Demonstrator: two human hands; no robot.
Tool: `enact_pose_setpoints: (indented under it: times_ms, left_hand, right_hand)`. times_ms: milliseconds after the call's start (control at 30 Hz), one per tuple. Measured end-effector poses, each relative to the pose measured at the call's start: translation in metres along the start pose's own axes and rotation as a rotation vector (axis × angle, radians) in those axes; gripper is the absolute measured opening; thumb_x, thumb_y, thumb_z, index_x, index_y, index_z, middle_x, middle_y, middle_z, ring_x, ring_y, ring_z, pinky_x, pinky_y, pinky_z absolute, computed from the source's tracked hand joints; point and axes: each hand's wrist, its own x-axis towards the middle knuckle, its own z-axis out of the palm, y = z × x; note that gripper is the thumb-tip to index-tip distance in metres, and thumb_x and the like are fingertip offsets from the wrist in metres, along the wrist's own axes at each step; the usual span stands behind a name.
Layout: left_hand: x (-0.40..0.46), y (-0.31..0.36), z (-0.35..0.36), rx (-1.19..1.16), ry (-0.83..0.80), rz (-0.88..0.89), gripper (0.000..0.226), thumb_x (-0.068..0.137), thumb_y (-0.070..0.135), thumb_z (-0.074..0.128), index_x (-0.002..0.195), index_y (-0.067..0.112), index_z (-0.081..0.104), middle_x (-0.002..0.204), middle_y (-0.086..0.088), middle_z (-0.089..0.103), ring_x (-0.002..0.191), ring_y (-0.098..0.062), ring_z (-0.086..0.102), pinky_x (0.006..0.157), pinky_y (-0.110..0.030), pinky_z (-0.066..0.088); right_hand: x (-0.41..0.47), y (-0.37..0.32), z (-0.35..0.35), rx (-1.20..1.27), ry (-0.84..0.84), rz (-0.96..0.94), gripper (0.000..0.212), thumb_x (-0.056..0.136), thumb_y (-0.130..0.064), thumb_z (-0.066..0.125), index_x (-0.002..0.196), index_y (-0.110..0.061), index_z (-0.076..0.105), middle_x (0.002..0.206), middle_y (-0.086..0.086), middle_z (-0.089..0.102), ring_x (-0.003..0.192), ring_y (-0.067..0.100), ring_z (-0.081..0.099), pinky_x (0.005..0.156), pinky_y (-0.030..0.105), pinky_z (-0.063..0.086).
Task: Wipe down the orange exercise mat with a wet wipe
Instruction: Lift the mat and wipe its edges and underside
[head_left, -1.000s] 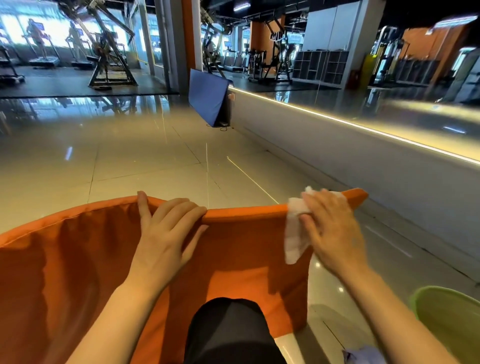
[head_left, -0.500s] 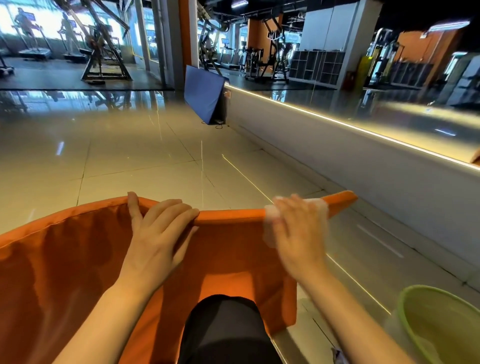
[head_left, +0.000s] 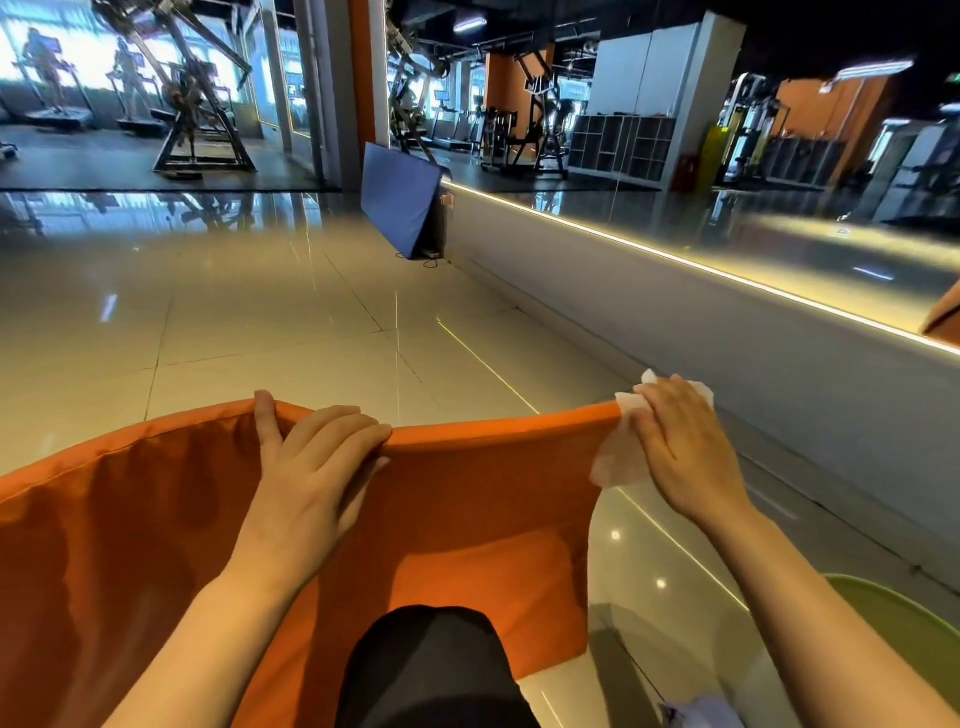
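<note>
The orange exercise mat (head_left: 467, 509) stands on its side in front of the person, its top edge running left to right across the view and sagging down toward the left. A knee in dark cloth (head_left: 431, 670) sits just behind its lower middle. The long axis of that top edge is what the coming stroke follows, and both hands lie along it.

The left hand (head_left: 306, 467) grips the top edge about midway, its fingers curled over the rim and the thumb raised along the near face, holding the mat upright. The right hand (head_left: 680, 457) is at the right top corner, its fingers bent over the wet wipe (head_left: 615, 460) and pressing it against the corner where the top edge meets the right side edge. The wipe is crumpled, part showing above the fingers and part hanging below the palm against the mat's face.

The right hand is the nearer one to any unwiped part of the right side edge, which drops straight down from the corner to the tiled floor (head_left: 260, 332). The span of top edge between the two hands lies to its left. A green basin (head_left: 904, 618) sits on the floor to the right, apart from the mat.
</note>
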Motion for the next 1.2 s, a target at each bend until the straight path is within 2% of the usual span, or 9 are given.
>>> enact_pose_setpoints:
  times_ms: [100, 300, 433, 567, 700, 833, 1000, 1100, 1200]
  left_hand:
    - [-0.001, 0.002, -0.001, -0.006, 0.001, -0.001, 0.043, 0.104, 0.041, 0.036, 0.111, 0.012, 0.067, 0.108, -0.008, 0.069, 0.112, -0.021, 0.054, 0.118, -0.063, -0.001]
    - [-0.001, -0.001, -0.003, -0.003, -0.039, 0.009, 0.043, 0.105, 0.043, 0.031, 0.113, 0.015, 0.062, 0.108, -0.007, 0.069, 0.113, -0.021, 0.053, 0.12, -0.059, -0.005]
    - [0.003, -0.012, -0.013, 0.011, -0.069, 0.028, 0.047, 0.104, 0.047, 0.029, 0.111, 0.015, 0.064, 0.107, -0.007, 0.069, 0.112, -0.02, 0.052, 0.119, -0.06, -0.001]
    - [0.006, -0.007, -0.008, -0.001, -0.067, -0.015, 0.049, 0.103, 0.048, 0.031, 0.106, 0.014, 0.068, 0.104, -0.004, 0.069, 0.109, -0.017, 0.053, 0.117, -0.064, 0.003]
    - [0.002, -0.004, -0.005, -0.014, -0.057, -0.012, 0.05, 0.103, 0.048, 0.029, 0.105, 0.015, 0.068, 0.103, -0.004, 0.068, 0.108, -0.016, 0.053, 0.121, -0.052, -0.007]
    - [0.0, -0.001, -0.008, -0.012, -0.059, -0.001, 0.052, 0.103, 0.047, 0.03, 0.105, 0.013, 0.069, 0.103, -0.004, 0.068, 0.108, -0.017, 0.052, 0.121, -0.053, -0.007]
    - [-0.004, 0.002, -0.009, -0.015, -0.057, 0.015, 0.049, 0.104, 0.045, 0.031, 0.105, 0.014, 0.069, 0.103, -0.004, 0.069, 0.109, -0.017, 0.053, 0.121, -0.053, -0.007]
    - [-0.001, 0.0, -0.009, -0.022, -0.04, 0.001, 0.048, 0.104, 0.046, 0.031, 0.104, 0.014, 0.068, 0.102, -0.004, 0.069, 0.108, -0.017, 0.053, 0.121, -0.053, -0.006]
    - [-0.002, -0.002, -0.01, -0.028, -0.044, 0.01, 0.046, 0.104, 0.046, 0.031, 0.105, 0.016, 0.066, 0.102, -0.004, 0.068, 0.107, -0.017, 0.053, 0.121, -0.052, -0.007]
  right_hand:
    - [0.001, -0.034, 0.015, 0.081, 0.062, 0.088, 0.062, 0.097, -0.056, 0.018, 0.129, -0.016, 0.054, 0.14, 0.005, 0.05, 0.14, 0.026, 0.034, 0.114, 0.044, 0.027]
    - [-0.044, -0.141, 0.04, 0.146, -0.019, -0.186, 0.057, 0.102, -0.052, 0.02, 0.134, -0.02, 0.054, 0.138, -0.002, 0.054, 0.135, 0.018, 0.042, 0.12, 0.031, 0.009]
    - [-0.033, -0.119, 0.028, 0.109, -0.059, -0.332, 0.051, 0.102, -0.047, 0.026, 0.135, -0.022, 0.054, 0.14, -0.002, 0.055, 0.134, 0.018, 0.044, 0.117, 0.029, 0.011]
    - [-0.008, -0.034, -0.006, 0.083, 0.001, -0.138, 0.065, 0.098, -0.063, 0.019, 0.123, -0.019, 0.06, 0.128, 0.001, 0.06, 0.123, 0.022, 0.052, 0.102, 0.033, 0.033]
    - [-0.005, 0.017, -0.023, 0.154, -0.042, -0.043, 0.08, 0.088, -0.074, 0.017, 0.129, -0.018, 0.057, 0.13, -0.005, 0.054, 0.121, 0.009, 0.044, 0.096, 0.029, 0.033]
    - [0.002, 0.01, -0.016, 0.231, 0.028, 0.007, 0.058, 0.093, -0.057, 0.031, 0.123, -0.016, 0.059, 0.118, -0.011, 0.051, 0.114, 0.003, 0.042, 0.084, 0.008, 0.029]
    - [0.002, 0.008, -0.016, 0.423, 0.085, 0.242, 0.03, 0.101, -0.04, 0.041, 0.1, -0.015, 0.057, 0.097, 0.003, 0.056, 0.091, 0.024, 0.053, 0.066, 0.017, 0.036]
    - [-0.005, 0.001, -0.007, 0.331, 0.177, 0.184, 0.052, 0.094, -0.048, 0.024, 0.095, -0.01, 0.06, 0.099, 0.002, 0.055, 0.094, 0.017, 0.049, 0.075, 0.004, 0.031]
    - [-0.014, -0.005, 0.007, 0.309, 0.231, 0.16, 0.052, 0.1, -0.044, 0.022, 0.091, -0.012, 0.062, 0.098, -0.002, 0.057, 0.102, 0.021, 0.053, 0.102, 0.004, 0.022]
